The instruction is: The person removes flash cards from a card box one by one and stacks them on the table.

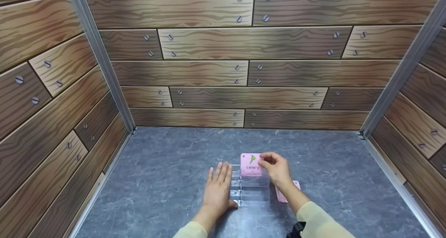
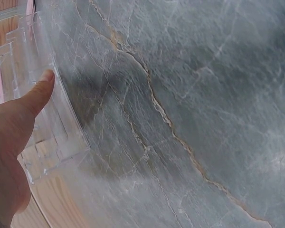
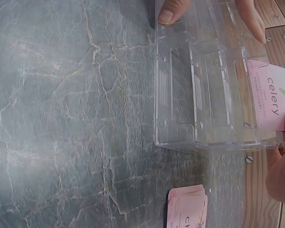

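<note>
A clear plastic tiered rack (image 1: 255, 197) with stepped slots stands on the dark marbled surface. My left hand (image 1: 217, 192) lies along its left side with the fingers straight; its thumb (image 2: 43, 89) touches the lower front part. My right hand (image 1: 278, 169) pinches the right edge of a pink card (image 1: 251, 164) between thumb and fingers. The card reads "celery" and bears a green plant picture. It stands upright at the rack's rear, top tier, as the right wrist view also shows; whether its lower edge is fully seated I cannot tell.
Right of the rack lies a small stack of pink cards (image 3: 186, 208), partly under my right forearm in the head view. Wood-patterned walls (image 1: 202, 72) with metal corner strips (image 1: 393, 67) enclose the marbled surface (image 1: 167, 154) at the back and both sides.
</note>
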{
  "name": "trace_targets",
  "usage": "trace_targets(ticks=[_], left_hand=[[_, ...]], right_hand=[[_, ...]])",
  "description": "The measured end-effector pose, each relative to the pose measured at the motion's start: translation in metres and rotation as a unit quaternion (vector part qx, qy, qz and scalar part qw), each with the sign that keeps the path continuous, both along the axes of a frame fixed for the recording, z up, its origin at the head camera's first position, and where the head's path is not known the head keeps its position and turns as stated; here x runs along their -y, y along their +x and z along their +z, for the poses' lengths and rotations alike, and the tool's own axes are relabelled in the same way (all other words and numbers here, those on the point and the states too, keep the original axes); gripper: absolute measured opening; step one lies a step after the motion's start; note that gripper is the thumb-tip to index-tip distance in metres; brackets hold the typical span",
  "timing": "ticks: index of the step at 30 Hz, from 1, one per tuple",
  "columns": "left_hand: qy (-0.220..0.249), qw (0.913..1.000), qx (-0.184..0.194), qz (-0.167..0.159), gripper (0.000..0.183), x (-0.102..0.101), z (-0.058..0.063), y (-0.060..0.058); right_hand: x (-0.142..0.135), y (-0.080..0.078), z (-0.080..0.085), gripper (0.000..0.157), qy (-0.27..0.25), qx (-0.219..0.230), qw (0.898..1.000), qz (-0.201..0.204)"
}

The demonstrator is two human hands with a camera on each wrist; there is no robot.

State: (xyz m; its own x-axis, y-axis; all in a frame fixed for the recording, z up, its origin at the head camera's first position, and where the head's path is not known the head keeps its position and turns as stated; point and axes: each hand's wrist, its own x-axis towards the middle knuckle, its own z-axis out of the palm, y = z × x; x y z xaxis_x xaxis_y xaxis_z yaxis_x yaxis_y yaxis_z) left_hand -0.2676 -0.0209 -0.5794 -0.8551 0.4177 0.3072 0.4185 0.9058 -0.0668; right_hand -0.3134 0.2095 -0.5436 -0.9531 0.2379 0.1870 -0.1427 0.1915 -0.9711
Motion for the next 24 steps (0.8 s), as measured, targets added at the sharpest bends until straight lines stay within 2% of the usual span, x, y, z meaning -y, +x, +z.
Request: trace_targets(ticks=[10,24], left_hand=[[0.009,1.0,0.001,-0.002,0.139,0.0004,-0.0001,0.0001],[0.008,1.0,-0.003,-0.003,0.139,0.0005,0.0003,0.0005]], right_hand=[[-0.0007,0.001,0.0004,0.018,0.0,-0.01,1.0,0.0],[-0.0026,0.0014,-0.0002,0.011,0.034,-0.038,0.999,0.012]])
